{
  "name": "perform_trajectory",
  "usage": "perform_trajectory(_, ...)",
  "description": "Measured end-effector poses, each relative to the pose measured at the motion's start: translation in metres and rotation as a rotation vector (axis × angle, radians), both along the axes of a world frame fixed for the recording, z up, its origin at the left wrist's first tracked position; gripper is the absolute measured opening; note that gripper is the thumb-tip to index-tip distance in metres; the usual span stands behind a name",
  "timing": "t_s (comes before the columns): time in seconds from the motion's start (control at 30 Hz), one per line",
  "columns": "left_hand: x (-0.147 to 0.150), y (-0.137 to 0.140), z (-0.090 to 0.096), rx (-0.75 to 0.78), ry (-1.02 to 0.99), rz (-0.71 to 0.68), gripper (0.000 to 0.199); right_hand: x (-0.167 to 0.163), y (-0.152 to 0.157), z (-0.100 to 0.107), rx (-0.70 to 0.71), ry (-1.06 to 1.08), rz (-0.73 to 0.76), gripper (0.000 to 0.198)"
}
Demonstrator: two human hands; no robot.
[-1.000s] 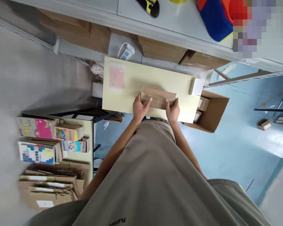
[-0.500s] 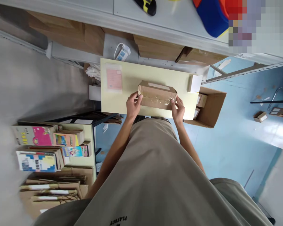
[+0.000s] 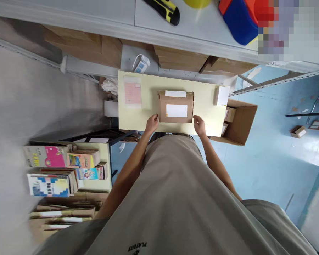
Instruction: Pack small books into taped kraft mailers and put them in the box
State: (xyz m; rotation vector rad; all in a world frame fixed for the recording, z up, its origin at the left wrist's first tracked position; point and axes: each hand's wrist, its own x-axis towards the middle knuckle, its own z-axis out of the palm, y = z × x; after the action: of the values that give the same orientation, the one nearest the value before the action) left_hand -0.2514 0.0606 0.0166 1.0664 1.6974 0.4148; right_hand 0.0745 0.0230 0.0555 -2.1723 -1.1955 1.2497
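A taped cardboard box [image 3: 175, 110] lies on the pale yellow tabletop [image 3: 149, 83] with its labelled face up; a second white strip shows along its far side. At its near left corner is my left hand [image 3: 152, 124], fingers curled together, with a slim gap to the cardboard. On the other side my right hand [image 3: 199, 125] has thumb and fingers bent into a pinch just off the near right corner. Neither hand appears to hold anything. A pink sheet in a clear sleeve [image 3: 133, 92] lies to the left, and a white box [image 3: 222, 96] stands to the right.
An open carton [image 3: 244, 122] holding small boxes stands right of the table. On the grey shelf [image 3: 108, 12] ahead are a utility knife [image 3: 168, 12] and a blue-and-red object [image 3: 240, 24]. Below it sit large cartons [image 3: 182, 58] and a power strip [image 3: 142, 66]. Books [image 3: 49, 184] lie at left.
The box has turned from its taped side to its labelled face and now rests on the table. Both hands have let go of its ends and curl beside its near corners.
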Motion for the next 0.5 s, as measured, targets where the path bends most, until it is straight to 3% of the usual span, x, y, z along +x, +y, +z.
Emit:
perform_trajectory(0.1,0.004,0.024,-0.006,0.082,-0.046,0.104,0.041,-0.001,0.016,-0.02,0.101,0.083,-0.168,0.051)
perform_trajectory(0.23,0.012,0.051,-0.002,0.185,-0.208,0.178,0.053,-0.004,0.031,-0.029,0.109,0.248,-0.238,0.069)
perform_trajectory(0.37,0.006,0.057,0.03,0.297,-0.285,0.17,0.076,-0.004,0.033,-0.002,0.204,0.323,-0.274,0.08)
perform_trajectory(0.5,0.0,0.049,0.069,0.336,-0.31,0.094,0.082,-0.008,0.027,0.028,0.288,0.342,-0.234,0.086)
